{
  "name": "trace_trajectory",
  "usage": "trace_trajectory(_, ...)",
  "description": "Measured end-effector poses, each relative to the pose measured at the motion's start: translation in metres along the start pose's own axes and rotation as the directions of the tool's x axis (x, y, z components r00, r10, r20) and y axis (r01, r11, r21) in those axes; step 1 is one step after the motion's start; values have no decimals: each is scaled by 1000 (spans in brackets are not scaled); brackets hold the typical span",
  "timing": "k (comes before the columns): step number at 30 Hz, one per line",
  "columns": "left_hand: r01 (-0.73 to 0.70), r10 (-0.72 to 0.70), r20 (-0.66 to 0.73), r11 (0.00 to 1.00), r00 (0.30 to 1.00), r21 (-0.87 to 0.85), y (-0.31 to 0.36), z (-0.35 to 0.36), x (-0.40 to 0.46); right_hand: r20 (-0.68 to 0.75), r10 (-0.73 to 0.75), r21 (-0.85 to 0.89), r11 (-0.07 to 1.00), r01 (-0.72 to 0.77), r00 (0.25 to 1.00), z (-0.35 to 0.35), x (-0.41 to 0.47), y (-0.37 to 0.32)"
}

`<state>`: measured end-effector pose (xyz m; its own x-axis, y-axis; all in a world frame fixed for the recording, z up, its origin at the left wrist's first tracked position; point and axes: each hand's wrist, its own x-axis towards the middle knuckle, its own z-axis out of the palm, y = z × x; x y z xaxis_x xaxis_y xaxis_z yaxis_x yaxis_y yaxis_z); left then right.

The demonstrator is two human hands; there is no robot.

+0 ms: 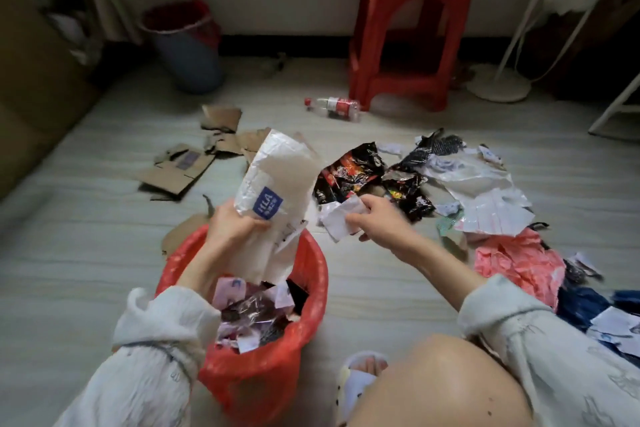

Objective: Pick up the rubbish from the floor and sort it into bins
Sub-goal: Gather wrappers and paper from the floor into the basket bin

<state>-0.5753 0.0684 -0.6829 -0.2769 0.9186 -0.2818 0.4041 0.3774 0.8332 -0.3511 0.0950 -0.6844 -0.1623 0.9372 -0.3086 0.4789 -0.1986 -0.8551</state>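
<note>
the left hand [230, 225] grips a big crumpled white plastic mailer bag with a blue square label [277, 191], fingers curled round its lower edge, its bottom end dipping into the round bin lined with a red plastic bag [313, 291] just in front of the person. the right hand [375, 218] pinches a small white paper scrap [337, 220] between thumb and fingertips, held just right of the bin's rim and above the floor.

likely trouble from here: the mailer is wide and stiff against a bin already heaped with wrappers and paper, so it may spring back out or shove smaller bits over the rim. pushing down on 1 side could tip the light bin or drag the red liner inward. the scrap is held only at its edge, so it could slip and flutter down short of the bin. paper and plastic going into 1 bin may also spoil the sort.

the pale grey plank floor [104, 253] carries torn brown cardboard pieces [180, 170] to the left, black printed snack wrappers [349, 173] and a creased clear plastic sheet [485, 198] to the right, a crumpled pink sheet [516, 260] nearer, and a clear plastic bottle with a red label [334, 107] lying beside a red plastic stool [412, 28]. a 2nd grey-blue bin with a dark red liner [183, 45] stands by the wall, well apart.
</note>
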Motion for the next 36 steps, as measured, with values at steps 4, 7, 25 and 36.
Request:
trace_trajectory(4, 68, -61, -164, 997, 985, 40, -54, -25, -24, 89, -33, -199, 979, 50, 996, 30, 4, -19)
trace_trajectory(7, 131, -51, -334, 966, 941, 221, -84, -28, -19, 102, -44, -321, 944, 75, 994, 42, 8, -25)
trace_trajectory(25, 102, -81, -65, 606, 995, 789, -167, 40, 13, 117, -71, -416, 902, 114, 991, 49, 13, 8)
trace_trajectory(36, 108, -326, 124, 609, 937, 786, -169, 37, 41, 207, -106, -444, 876, 190, 973, 60, 15, 16)
